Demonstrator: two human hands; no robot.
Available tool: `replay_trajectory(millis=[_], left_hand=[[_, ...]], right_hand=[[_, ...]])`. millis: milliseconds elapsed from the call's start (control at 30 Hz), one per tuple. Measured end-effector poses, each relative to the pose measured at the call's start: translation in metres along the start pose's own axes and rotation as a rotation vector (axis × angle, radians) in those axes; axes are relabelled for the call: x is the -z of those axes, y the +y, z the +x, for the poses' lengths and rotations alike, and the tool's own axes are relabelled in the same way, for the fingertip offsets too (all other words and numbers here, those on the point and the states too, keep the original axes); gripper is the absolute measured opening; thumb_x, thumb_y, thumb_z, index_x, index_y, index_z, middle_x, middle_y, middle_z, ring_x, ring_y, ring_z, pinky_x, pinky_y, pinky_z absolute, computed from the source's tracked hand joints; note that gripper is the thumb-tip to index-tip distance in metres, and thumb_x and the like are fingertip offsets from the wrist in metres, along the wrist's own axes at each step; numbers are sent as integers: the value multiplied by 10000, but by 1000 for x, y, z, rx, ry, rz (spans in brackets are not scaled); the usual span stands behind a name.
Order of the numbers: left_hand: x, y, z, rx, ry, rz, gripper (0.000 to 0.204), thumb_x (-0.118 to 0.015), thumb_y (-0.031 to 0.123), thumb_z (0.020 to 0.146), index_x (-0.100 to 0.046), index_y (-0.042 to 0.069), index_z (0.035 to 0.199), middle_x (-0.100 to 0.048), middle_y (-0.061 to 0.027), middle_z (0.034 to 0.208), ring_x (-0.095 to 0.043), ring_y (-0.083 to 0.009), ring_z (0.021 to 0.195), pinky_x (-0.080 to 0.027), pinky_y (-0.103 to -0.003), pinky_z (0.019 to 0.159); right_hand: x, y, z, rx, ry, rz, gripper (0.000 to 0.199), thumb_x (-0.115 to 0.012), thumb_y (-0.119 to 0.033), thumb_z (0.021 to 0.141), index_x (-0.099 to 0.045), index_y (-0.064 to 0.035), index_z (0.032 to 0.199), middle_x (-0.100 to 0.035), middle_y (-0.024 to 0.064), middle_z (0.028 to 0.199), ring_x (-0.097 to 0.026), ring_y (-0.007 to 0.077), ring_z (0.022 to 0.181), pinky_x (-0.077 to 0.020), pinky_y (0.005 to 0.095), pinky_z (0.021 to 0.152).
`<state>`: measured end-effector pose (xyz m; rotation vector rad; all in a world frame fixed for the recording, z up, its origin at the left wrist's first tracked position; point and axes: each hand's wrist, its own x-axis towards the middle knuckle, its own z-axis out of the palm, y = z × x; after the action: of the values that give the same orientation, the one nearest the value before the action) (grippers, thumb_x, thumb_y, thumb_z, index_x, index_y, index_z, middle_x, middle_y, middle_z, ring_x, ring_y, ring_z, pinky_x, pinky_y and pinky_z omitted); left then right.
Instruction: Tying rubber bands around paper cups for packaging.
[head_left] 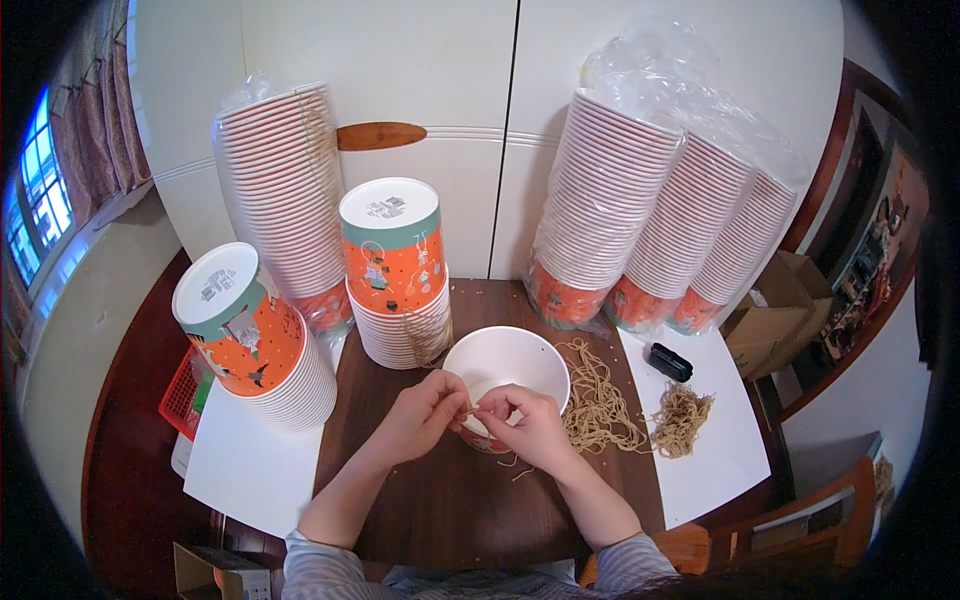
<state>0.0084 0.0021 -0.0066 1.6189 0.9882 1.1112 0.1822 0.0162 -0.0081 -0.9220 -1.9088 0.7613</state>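
While both hands, left hand [425, 412] and right hand [528, 424], pinch a thin twine strand [470, 411] at the near rim of the paper bowl [506, 372] on the desk [450, 500], the bowl looks light and crushable, best steadied by its stiff rim.

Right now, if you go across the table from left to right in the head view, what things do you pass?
Red basket → tilted cup stack → upright cup stack → white paper bowl → loose twine → twine bundle.
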Motion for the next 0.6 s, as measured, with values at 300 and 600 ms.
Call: replay_trajectory(millis=[300,600], left_hand=[[0,3,0,-21,27,-108,59,-396,52,894,-443,17,892,-531,-27,740,-514,-60,647,-442,-193,574],[-2,-3,1,1,17,-163,55,-413,59,892,-441,12,902,-534,-26,749,-512,-55,646,-440,-188,568]], right_hand=[[2,-2,0,-12,-1,91,117,-645,-37,720,-603,-29,830,-615,40,768,-568,109,711,-455,235,657],[1,-2,1,28,-17,78,146,-653,-31,714,-580,-25,840,-596,36,757,-560,109,696,-455,242,646]])
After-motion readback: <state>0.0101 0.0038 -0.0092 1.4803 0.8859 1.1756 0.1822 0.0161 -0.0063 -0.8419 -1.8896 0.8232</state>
